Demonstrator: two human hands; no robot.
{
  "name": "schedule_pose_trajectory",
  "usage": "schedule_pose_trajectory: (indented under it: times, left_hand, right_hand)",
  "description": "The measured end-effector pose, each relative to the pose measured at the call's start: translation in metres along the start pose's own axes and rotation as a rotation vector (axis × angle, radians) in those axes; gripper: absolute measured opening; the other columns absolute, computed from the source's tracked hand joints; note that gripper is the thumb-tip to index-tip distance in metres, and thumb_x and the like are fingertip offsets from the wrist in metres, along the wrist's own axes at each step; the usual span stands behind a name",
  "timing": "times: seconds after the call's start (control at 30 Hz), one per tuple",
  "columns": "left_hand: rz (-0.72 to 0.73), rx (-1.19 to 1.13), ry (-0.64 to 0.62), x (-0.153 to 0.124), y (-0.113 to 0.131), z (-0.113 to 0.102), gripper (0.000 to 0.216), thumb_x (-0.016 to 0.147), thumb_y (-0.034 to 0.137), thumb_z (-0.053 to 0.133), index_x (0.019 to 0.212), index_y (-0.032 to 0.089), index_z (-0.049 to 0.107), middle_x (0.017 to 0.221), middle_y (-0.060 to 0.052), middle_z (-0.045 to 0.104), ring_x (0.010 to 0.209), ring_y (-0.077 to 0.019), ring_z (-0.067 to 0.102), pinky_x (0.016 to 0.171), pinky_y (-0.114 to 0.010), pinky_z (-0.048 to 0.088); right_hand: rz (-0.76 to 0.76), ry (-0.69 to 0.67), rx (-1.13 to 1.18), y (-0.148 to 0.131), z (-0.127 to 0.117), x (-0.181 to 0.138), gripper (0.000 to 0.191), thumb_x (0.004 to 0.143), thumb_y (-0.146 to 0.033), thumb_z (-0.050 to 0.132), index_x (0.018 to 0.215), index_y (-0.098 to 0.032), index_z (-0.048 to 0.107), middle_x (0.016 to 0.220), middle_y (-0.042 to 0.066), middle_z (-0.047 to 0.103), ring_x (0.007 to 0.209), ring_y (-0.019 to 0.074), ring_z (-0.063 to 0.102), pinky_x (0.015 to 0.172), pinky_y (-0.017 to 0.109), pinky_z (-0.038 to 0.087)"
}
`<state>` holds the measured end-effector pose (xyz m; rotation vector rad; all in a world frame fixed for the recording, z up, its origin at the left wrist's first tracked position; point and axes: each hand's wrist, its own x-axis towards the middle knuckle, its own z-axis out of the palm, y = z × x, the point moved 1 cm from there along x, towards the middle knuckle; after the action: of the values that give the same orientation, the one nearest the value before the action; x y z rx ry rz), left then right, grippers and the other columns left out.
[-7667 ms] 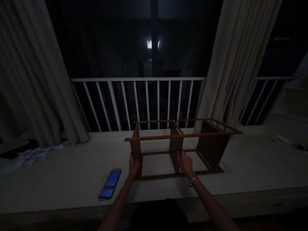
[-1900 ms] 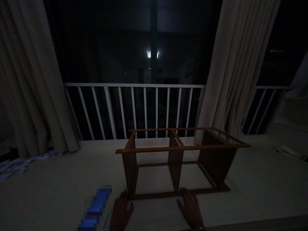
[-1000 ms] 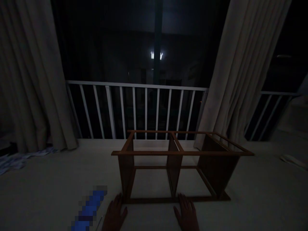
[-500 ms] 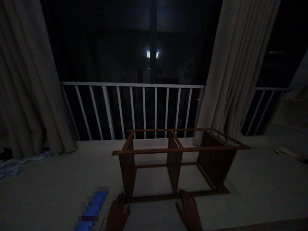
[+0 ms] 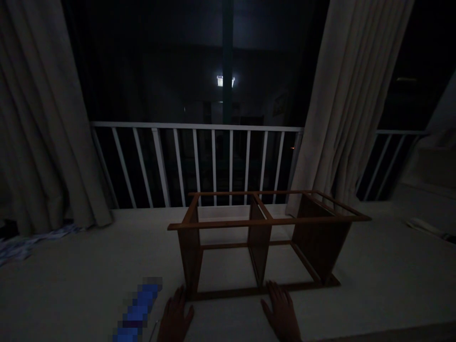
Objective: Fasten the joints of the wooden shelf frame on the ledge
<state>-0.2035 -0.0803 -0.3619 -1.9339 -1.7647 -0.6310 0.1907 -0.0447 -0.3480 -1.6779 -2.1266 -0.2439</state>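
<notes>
A brown wooden frame (image 5: 265, 221) with three upright panels and thin rails stands on a pale ledge (image 5: 81, 275) in a dim room. My left hand (image 5: 175, 317) lies flat on the ledge, fingers stretched, its tips by the frame's near left corner. My right hand (image 5: 282, 313) lies flat too, fingers spread, its tips touching or almost touching the frame's near bottom rail. Neither hand holds anything.
A lit phone (image 5: 137, 311) with a thin cable lies left of my left hand. Curtains (image 5: 349, 104) hang on both sides of a dark window with a white railing (image 5: 195, 127). Papers (image 5: 21, 242) lie at the far left, and a small object (image 5: 425, 227) lies at the far right.
Several seconds ago both hands gripped the frame's upright panels; now they lie flat on the ledge before it. Over the last second only the view shifted slightly.
</notes>
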Motion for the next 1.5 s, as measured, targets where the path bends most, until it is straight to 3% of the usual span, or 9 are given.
schedule_pose_trajectory:
  times: [0.2, 0.47, 0.77, 0.9, 1.5]
  left_hand:
    - [-0.013, 0.034, 0.022, -0.001, -0.002, 0.007, 0.048, 0.079, 0.036, 0.039, 0.118, 0.011, 0.05, 0.125, -0.012, 0.05, 0.115, -0.0233, 0.045, 0.095, -0.04, 0.034]
    - [-0.008, 0.035, 0.027, -0.001, -0.002, 0.008, 0.047, 0.079, 0.038, 0.041, 0.117, 0.014, 0.051, 0.124, -0.011, 0.051, 0.114, -0.0234, 0.046, 0.095, -0.041, 0.035]
    - [-0.019, -0.031, -0.021, 0.009, 0.009, -0.021, 0.042, 0.079, 0.033, 0.037, 0.113, 0.016, 0.055, 0.114, -0.011, 0.058, 0.111, -0.0247, 0.048, 0.092, -0.042, 0.035]
    - [-0.034, -0.022, -0.013, 0.011, 0.012, -0.025, 0.044, 0.078, 0.035, 0.035, 0.113, 0.016, 0.055, 0.114, -0.011, 0.057, 0.109, -0.024, 0.048, 0.091, -0.041, 0.036]
    - [0.019, 0.037, 0.021, -0.004, -0.003, 0.009, 0.043, 0.079, 0.035, 0.04, 0.114, 0.013, 0.053, 0.122, -0.012, 0.053, 0.114, -0.0237, 0.046, 0.096, -0.041, 0.034]
  right_hand:
    - [0.009, -0.036, 0.002, 0.001, -0.001, 0.0, 0.062, 0.084, -0.056, 0.025, 0.132, -0.018, 0.037, 0.133, 0.008, 0.041, 0.123, 0.0253, 0.036, 0.103, 0.046, 0.017]
    - [0.014, -0.007, 0.013, 0.0, -0.003, -0.001, 0.061, 0.084, -0.056, 0.026, 0.132, -0.019, 0.039, 0.133, 0.007, 0.042, 0.123, 0.0243, 0.036, 0.103, 0.044, 0.018]
    - [0.027, -0.025, 0.016, -0.001, -0.003, 0.0, 0.063, 0.084, -0.057, 0.026, 0.131, -0.018, 0.04, 0.131, 0.008, 0.043, 0.122, 0.0249, 0.037, 0.103, 0.045, 0.018]
    - [0.018, -0.022, 0.01, 0.0, -0.003, 0.0, 0.064, 0.084, -0.057, 0.026, 0.132, -0.017, 0.039, 0.132, 0.009, 0.042, 0.122, 0.0251, 0.037, 0.103, 0.045, 0.017]
    - [0.015, -0.021, 0.002, -0.001, -0.004, 0.0, 0.062, 0.084, -0.056, 0.026, 0.132, -0.018, 0.039, 0.131, 0.008, 0.044, 0.122, 0.0246, 0.038, 0.103, 0.045, 0.018]
